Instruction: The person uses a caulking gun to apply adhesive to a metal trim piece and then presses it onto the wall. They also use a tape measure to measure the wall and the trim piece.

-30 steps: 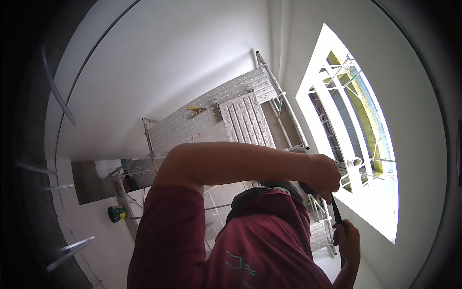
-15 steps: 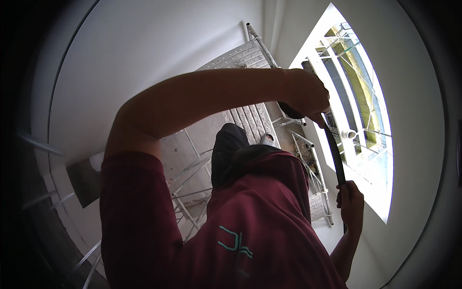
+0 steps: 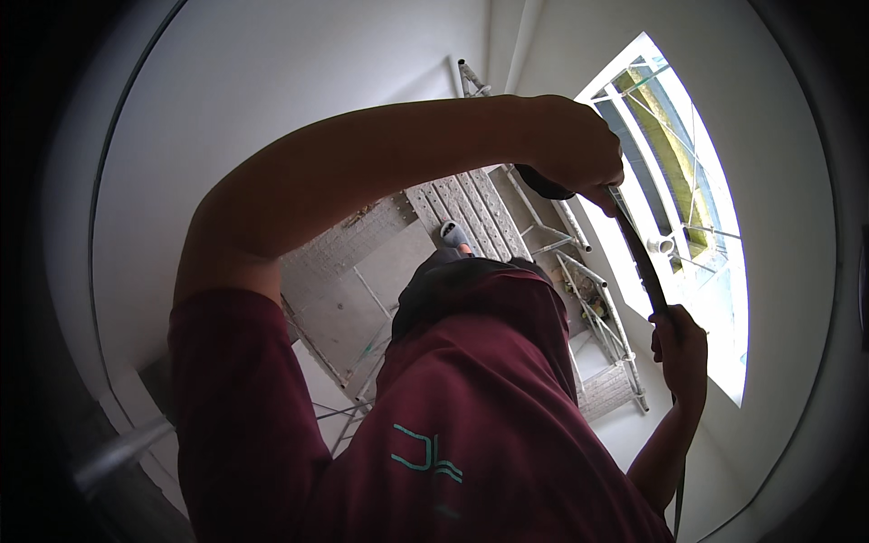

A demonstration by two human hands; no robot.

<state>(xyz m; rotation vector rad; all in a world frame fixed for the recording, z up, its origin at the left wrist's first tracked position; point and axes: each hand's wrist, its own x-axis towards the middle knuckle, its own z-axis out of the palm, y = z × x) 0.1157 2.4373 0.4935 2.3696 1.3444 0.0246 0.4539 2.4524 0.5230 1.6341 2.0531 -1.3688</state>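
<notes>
My left arm reaches across to the right, and my left hand (image 3: 579, 149) is closed around the upper end of a long dark flat strip (image 3: 644, 262). A dark rounded thing (image 3: 545, 184) shows below the left palm; whether it joins the strip cannot be made out. Lower down, my right hand (image 3: 681, 351) grips the same strip, thumb and fingers wrapped round it. Between the hands the strip runs slightly bowed in front of the bright window (image 3: 674, 172). Below the right hand a thin length of it hangs past my forearm.
I am up on a perforated metal scaffold plank (image 3: 466, 204), one slipper-clad foot (image 3: 454, 238) on it. Scaffold tubes (image 3: 593, 281) stand to the right, beside another plank lower down (image 3: 605, 391). A pale wall (image 3: 299, 72) rises ahead, and a white pipe end (image 3: 661, 245) protrudes by the window.
My left hand has risen slightly; my right hand has moved up and to the right with the strip. My view has shifted, and a foot now shows farther left on the plank.
</notes>
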